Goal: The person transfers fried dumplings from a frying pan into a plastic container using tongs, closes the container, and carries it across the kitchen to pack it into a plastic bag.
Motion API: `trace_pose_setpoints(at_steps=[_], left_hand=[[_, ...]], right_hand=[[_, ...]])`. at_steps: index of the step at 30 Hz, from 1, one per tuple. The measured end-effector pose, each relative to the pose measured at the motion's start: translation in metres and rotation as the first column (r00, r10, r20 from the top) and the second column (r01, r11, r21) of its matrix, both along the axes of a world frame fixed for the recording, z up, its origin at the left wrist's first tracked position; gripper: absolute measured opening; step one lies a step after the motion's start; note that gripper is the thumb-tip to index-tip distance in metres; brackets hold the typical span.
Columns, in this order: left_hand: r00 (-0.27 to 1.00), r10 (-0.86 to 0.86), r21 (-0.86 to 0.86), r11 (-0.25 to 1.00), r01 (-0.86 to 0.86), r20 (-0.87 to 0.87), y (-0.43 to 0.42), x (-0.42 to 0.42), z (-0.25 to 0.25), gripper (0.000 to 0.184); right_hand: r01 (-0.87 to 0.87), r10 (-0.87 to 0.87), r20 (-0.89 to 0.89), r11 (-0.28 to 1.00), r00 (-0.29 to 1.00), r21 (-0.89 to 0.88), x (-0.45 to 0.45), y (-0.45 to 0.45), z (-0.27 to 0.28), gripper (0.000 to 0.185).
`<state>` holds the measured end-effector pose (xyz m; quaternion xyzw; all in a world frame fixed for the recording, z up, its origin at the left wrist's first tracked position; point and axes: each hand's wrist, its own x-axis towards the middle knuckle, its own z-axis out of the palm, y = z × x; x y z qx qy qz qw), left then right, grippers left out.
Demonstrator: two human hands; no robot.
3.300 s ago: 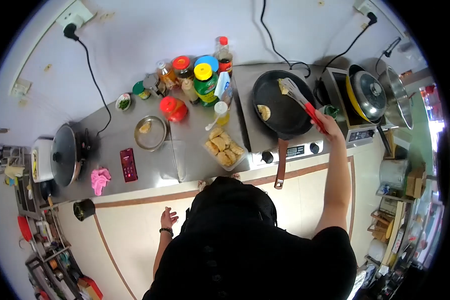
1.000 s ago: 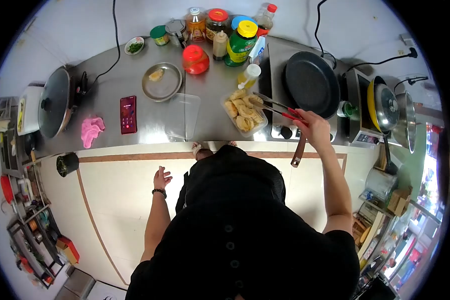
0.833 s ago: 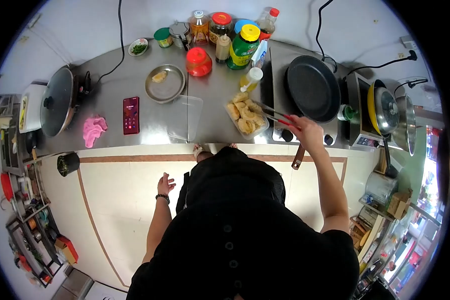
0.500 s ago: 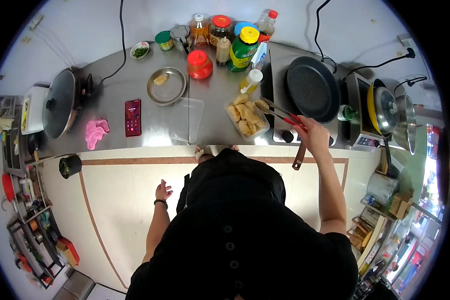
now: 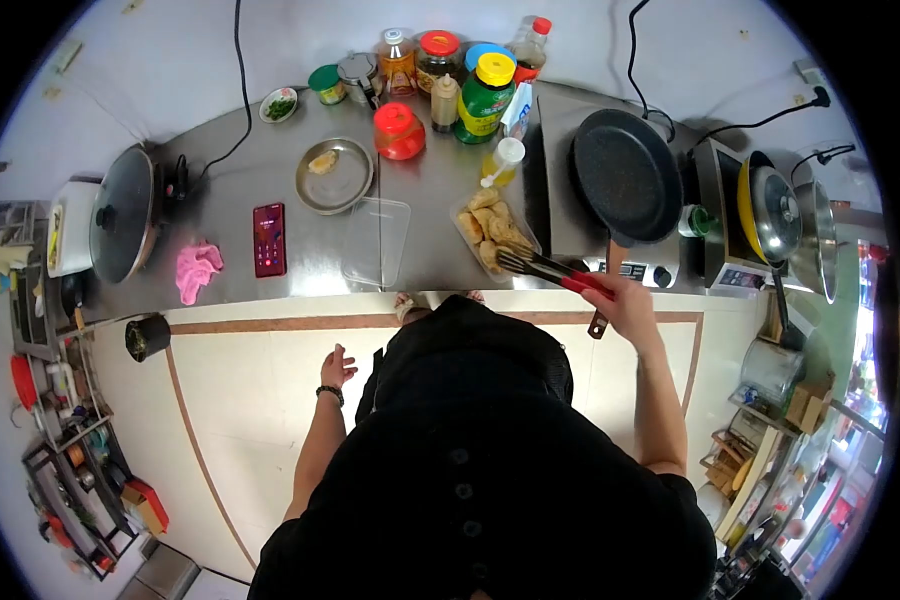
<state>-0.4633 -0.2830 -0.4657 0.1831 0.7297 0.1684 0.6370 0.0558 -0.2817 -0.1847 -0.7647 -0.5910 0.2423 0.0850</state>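
My right hand [image 5: 625,308] is closed around the red grips of a pair of tongs [image 5: 542,266]. The dark slotted heads of the tongs reach left to the lower right part of a clear plastic container [image 5: 536,243], touching or hovering over the golden-brown food pieces [image 5: 489,222] inside; whether a piece is between them I cannot tell. Close behind the tongs is the brown handle of a black frying pan [image 5: 625,175], which rests on a cooktop [image 5: 560,225]. Down beside my body hangs my left hand [image 5: 339,368], empty with fingers apart.
A steel plate [image 5: 345,192] bears one food piece [image 5: 323,162]. Near it lie a clear lid [image 5: 378,245], a phone [image 5: 269,240] and a pink cloth [image 5: 199,272]. Condiment bottles, including a green one [image 5: 482,110], crowd the back. A lidded electric pan [image 5: 125,215] stands left.
My right hand has moved down slightly, and the tongs have swung from pointing up-left to lying more level, their heads now at the container's lower right. My left hand still hangs empty.
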Motion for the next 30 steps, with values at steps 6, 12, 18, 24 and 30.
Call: trace_pose_setpoints(at_steps=[6,12,18,24,30], left_hand=[[0.999,-0.007,-0.019,1.000,0.006,-0.043,0.000,-0.009,-0.002,0.065],[0.998,0.037,0.041,0.999,-0.035,-0.052,0.018,-0.014,0.003,0.067],[0.999,0.007,0.035,0.999,-0.006,-0.037,0.017,-0.004,0.010,0.064],[0.999,-0.017,-0.010,1.000,0.017,-0.048,0.008,-0.004,0.007,0.064],[0.998,-0.004,-0.001,1.000,0.004,-0.056,0.014,-0.010,0.010,0.064]], right_hand=[[0.072,-0.078,0.081,0.995,0.994,0.068,-0.022,0.006,-0.034,0.031],[-0.050,-0.057,0.349,0.956,0.935,0.288,-0.033,-0.003,-0.041,0.031],[-0.111,0.029,0.312,0.962,0.950,0.249,-0.042,-0.002,-0.052,0.038],[-0.123,0.019,0.358,0.955,0.934,0.269,-0.024,0.008,-0.010,0.040],[-0.087,0.000,0.300,0.957,0.954,0.277,0.001,0.016,-0.010,0.034]])
